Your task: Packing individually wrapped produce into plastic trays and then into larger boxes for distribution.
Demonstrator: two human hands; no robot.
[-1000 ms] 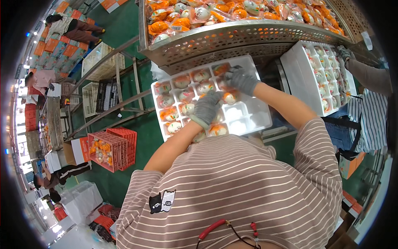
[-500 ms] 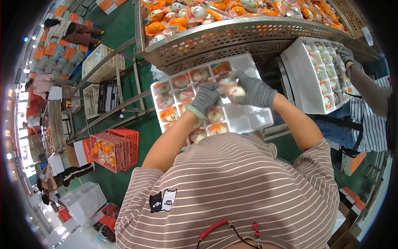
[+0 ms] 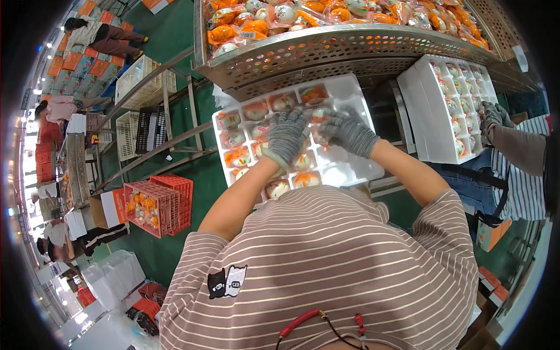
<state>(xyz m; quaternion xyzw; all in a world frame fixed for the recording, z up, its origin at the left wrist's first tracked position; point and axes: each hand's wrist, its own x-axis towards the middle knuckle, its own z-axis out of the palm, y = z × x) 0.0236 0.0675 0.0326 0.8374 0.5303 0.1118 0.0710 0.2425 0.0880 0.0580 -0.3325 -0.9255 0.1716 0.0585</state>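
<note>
A white foam tray [image 3: 342, 87] with square compartments lies tilted in front of me. Clear-wrapped, egg-shaped packs with orange and green print fill its left and middle columns, one pack [image 3: 255, 111] near the far left. My grey-gloved left hand [image 3: 288, 134] lies flat over the middle packs, fingers stretched out. Beside it, my gloved right hand [image 3: 351, 133] rests with fingers spread, its tips on packs in the column to the right. Neither hand grips anything. Both hands hide the packs beneath them. Bare compartments show along the tray's right side.
A perforated metal bin [image 3: 350, 44] heaped with wrapped packs [image 3: 286, 14] stands beyond the tray. To the right, a co-worker's gloved hands [image 3: 494, 115] touch another filled white foam tray [image 3: 429, 125]. Red crates [image 3: 153, 205] stand on the green floor at left, near metal rails [image 3: 169, 140].
Both hands held a pack between them earlier; they have let go and now lie spread on the packs in the tray. The co-worker's hands have moved down their tray.
</note>
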